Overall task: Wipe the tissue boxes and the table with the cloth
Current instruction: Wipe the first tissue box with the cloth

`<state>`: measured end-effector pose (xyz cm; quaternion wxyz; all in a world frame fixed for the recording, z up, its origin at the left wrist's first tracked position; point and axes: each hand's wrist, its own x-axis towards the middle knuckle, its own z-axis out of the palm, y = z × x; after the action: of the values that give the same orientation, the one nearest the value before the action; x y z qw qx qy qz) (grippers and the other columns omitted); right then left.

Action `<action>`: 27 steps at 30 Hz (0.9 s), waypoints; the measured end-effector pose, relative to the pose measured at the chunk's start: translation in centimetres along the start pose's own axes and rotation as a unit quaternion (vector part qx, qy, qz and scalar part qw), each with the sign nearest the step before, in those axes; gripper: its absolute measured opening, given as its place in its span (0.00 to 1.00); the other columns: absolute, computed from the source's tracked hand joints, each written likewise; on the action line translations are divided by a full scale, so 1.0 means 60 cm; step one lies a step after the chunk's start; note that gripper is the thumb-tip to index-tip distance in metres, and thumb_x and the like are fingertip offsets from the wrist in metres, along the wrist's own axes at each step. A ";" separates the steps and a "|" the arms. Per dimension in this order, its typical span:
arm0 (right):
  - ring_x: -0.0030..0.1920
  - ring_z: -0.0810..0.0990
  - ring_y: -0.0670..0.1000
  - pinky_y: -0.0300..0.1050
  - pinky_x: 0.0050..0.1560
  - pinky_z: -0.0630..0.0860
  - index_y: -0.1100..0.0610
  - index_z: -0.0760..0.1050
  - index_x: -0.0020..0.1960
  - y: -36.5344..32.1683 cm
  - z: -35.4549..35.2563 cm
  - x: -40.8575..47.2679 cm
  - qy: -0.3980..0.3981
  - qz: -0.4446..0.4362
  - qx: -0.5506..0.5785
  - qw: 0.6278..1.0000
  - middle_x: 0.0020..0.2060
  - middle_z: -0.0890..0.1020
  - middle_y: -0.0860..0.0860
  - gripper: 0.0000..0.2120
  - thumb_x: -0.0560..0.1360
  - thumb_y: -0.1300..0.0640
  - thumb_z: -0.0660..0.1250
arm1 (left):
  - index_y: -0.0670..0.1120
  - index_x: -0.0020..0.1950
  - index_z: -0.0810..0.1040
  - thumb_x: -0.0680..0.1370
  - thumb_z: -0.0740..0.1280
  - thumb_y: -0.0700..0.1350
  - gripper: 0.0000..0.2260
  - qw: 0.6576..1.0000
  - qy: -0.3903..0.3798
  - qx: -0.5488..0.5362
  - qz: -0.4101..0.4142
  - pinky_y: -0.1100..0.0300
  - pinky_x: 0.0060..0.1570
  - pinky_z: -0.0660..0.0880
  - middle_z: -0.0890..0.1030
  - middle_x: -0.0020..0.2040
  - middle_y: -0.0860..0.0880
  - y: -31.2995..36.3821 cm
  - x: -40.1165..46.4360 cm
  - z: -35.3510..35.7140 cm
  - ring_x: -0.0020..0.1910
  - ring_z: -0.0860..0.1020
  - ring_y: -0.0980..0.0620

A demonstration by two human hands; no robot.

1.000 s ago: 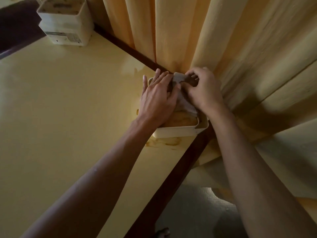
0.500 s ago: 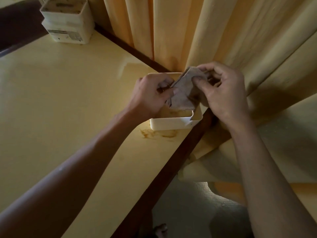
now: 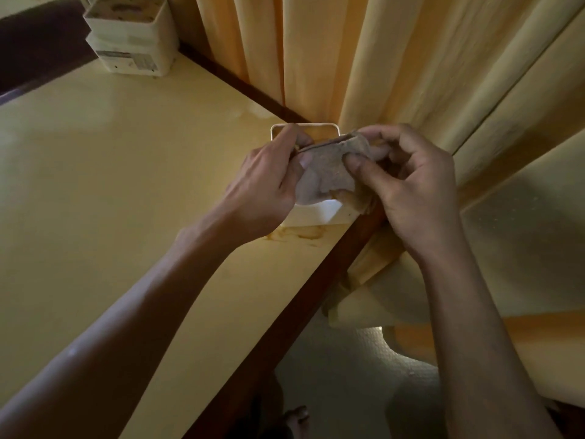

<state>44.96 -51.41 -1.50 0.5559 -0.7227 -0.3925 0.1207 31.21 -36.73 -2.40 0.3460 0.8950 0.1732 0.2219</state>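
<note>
Head view: both hands [image 3: 342,175] pinch the cloth [image 3: 329,172], hiding most of the tissue box [image 3: 316,215].

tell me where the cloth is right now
In the head view, right of centre, the cloth is held between left hand and right hand, above the near tissue box.

cloth [image 3: 329,172] – grey, crumpled | tissue box [image 3: 316,213] – white, table [image 3: 126,185] corner, possibly stained

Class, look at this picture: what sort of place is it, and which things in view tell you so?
Probably an eatery or dining room: a wipe-clean yellow table, tissue boxes at its corners, long curtains beside it.
</note>
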 end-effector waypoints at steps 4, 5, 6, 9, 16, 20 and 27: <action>0.47 0.83 0.44 0.40 0.45 0.80 0.55 0.82 0.53 0.020 0.008 -0.022 -0.028 0.045 0.031 0.998 0.44 0.84 0.48 0.07 0.76 0.58 0.75 | 0.46 0.55 0.73 0.85 0.60 0.45 0.04 0.999 -0.016 0.000 -0.036 0.70 0.32 0.67 0.74 0.40 0.55 -0.009 -0.031 0.007 0.37 0.72 0.60; 0.48 0.83 0.46 0.42 0.45 0.80 0.55 0.81 0.52 0.030 0.012 -0.028 -0.034 0.062 0.040 0.997 0.44 0.84 0.48 0.06 0.76 0.59 0.75 | 0.47 0.55 0.73 0.85 0.61 0.45 0.04 0.999 -0.027 -0.003 -0.038 0.71 0.33 0.68 0.74 0.41 0.56 -0.016 -0.041 0.011 0.38 0.73 0.60; 0.49 0.84 0.46 0.43 0.46 0.81 0.53 0.81 0.52 0.039 0.015 -0.034 -0.042 0.073 0.046 0.995 0.45 0.84 0.48 0.07 0.76 0.60 0.75 | 0.47 0.56 0.74 0.85 0.62 0.46 0.04 0.999 -0.039 -0.006 -0.034 0.71 0.34 0.69 0.76 0.42 0.56 -0.025 -0.051 0.013 0.39 0.74 0.60; 0.54 0.84 0.45 0.43 0.48 0.82 0.50 0.80 0.59 0.058 0.021 -0.053 -0.078 0.080 0.055 0.992 0.47 0.86 0.47 0.14 0.77 0.63 0.73 | 0.47 0.60 0.76 0.82 0.67 0.47 0.09 0.995 -0.085 -0.029 -0.034 0.69 0.40 0.75 0.79 0.47 0.56 -0.045 -0.079 0.016 0.46 0.79 0.59; 0.51 0.84 0.47 0.43 0.47 0.80 0.50 0.84 0.49 0.084 0.034 -0.099 -0.066 0.147 0.040 0.986 0.46 0.86 0.45 0.04 0.76 0.57 0.75 | 0.52 0.59 0.78 0.79 0.71 0.45 0.10 0.989 -0.137 0.026 -0.050 0.71 0.42 0.74 0.77 0.45 0.61 -0.059 -0.097 0.017 0.45 0.77 0.62; 0.53 0.84 0.43 0.43 0.48 0.82 0.46 0.82 0.55 0.079 0.038 -0.125 -0.060 0.169 0.033 0.983 0.47 0.86 0.42 0.09 0.76 0.55 0.74 | 0.53 0.59 0.79 0.80 0.64 0.50 0.10 0.985 -0.162 0.033 -0.041 0.71 0.47 0.75 0.77 0.50 0.60 -0.056 -0.103 0.007 0.49 0.77 0.61; 0.50 0.84 0.45 0.44 0.49 0.83 0.49 0.84 0.52 0.072 0.047 -0.102 0.011 0.154 0.002 0.988 0.46 0.85 0.44 0.08 0.75 0.59 0.76 | 0.52 0.59 0.79 0.80 0.69 0.43 0.08 0.994 -0.097 0.034 -0.045 0.75 0.46 0.73 0.77 0.52 0.59 -0.061 -0.079 0.009 0.49 0.77 0.66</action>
<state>41.04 -54.04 -7.98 0.5363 -0.7749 -0.2703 0.1972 26.92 -36.67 -6.64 0.3403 0.9148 0.1861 0.1128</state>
